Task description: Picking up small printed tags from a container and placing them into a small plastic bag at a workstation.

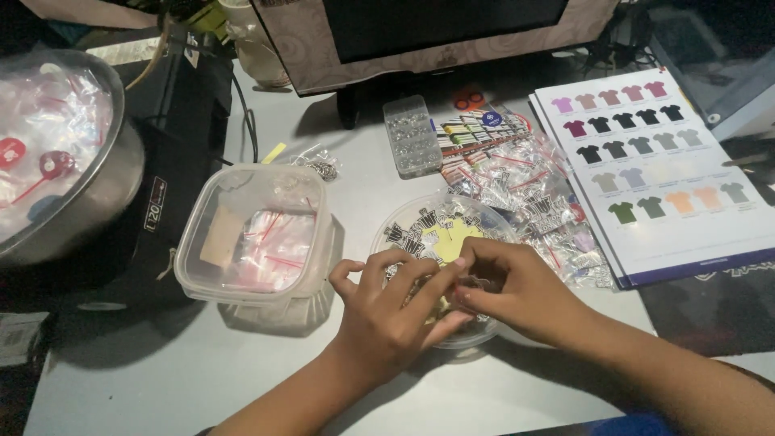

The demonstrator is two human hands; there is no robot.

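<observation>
Grey table (242, 379) carries everything. Top centre: monitor (440, 32) on its stand. Far left: big metal bowl (113, 186) full of clear bags with red bits, sitting next to a black box device (182, 161). Right side: printed sheet (654, 161) showing rows of coloured t-shirt shapes, lying flat, its left edge just beside a heap of small clear zip bags (525, 186) with red seal strips. Left of centre: square clear plastic tub (254, 242) holding more red-striped bags plus a tan card. Behind the heap: small clear compartment box (412, 133), upright on the table. Centre: round clear plastic container (440, 230) holding black-and-white cutout pieces and one yellow piece; both hands are over its near edge. Left hand (387, 311) and right hand (508, 287) meet fingertip to fingertip, fingers pinched together on a small clear item (468, 282), looks like a tiny bag, too small and dim to confirm. It sits between the two hands, right above the round container's near side. Thumbs and index fingers closed on it, remaining fingers loosely curled.
</observation>
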